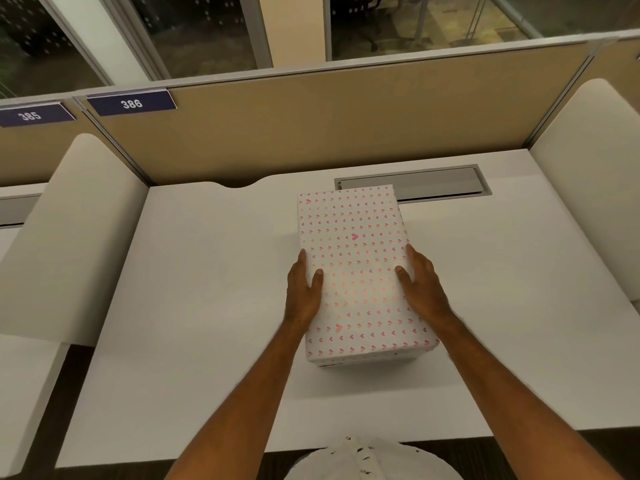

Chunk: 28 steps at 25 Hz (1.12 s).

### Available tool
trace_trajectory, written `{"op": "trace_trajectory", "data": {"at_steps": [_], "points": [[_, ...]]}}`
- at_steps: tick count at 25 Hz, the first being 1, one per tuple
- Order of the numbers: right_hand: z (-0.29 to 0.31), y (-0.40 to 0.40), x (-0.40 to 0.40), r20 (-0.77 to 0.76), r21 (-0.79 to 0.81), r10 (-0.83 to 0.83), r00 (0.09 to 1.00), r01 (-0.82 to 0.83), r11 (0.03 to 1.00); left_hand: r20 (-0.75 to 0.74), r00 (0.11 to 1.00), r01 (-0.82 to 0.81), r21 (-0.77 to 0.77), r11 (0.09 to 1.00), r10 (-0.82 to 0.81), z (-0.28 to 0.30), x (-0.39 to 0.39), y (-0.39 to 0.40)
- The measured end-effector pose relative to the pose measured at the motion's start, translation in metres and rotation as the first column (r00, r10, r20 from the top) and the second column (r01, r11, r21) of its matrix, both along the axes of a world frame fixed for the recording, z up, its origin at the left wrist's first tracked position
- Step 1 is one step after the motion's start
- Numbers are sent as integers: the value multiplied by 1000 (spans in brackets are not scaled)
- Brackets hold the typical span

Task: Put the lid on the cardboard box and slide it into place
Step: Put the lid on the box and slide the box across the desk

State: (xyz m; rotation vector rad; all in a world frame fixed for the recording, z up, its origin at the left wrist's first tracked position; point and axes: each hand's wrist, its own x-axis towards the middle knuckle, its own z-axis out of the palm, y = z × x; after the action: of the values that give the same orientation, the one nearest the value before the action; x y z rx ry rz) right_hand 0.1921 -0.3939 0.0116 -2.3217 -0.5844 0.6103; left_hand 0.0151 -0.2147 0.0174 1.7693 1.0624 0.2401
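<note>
I have my left hand (304,285) and right hand (420,284) flat against the long sides of the lid (356,271), thumbs on top, fingers extended and not curled under. This squeezing hold keeps the lid square over the cardboard box (332,364), visible only beneath its near edge. The assembly sits mid-desk (207,271), its far end overlapping the cable tray (440,183) at the far edge.

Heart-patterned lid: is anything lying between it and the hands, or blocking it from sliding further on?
Nothing visible. The left hand and right hand already press the long sides of the lid, thumbs on top. The desk around it is bare; the cable tray sits behind it.
</note>
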Motion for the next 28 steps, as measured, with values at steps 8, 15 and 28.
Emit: {"op": "trace_trajectory", "data": {"at_steps": [8,15,28], "points": [[-8,6,0,33,-65,41,999,-38,997,27,999,27,15,1000,-27,-33,6,12],[-10,4,-3,17,-58,42,999,-41,997,-2,999,37,22,999,-37,-21,6,6],[1,3,-5,-179,96,-127,976,146,985,86,996,35,-128,991,-24,-10,0,6]]}}
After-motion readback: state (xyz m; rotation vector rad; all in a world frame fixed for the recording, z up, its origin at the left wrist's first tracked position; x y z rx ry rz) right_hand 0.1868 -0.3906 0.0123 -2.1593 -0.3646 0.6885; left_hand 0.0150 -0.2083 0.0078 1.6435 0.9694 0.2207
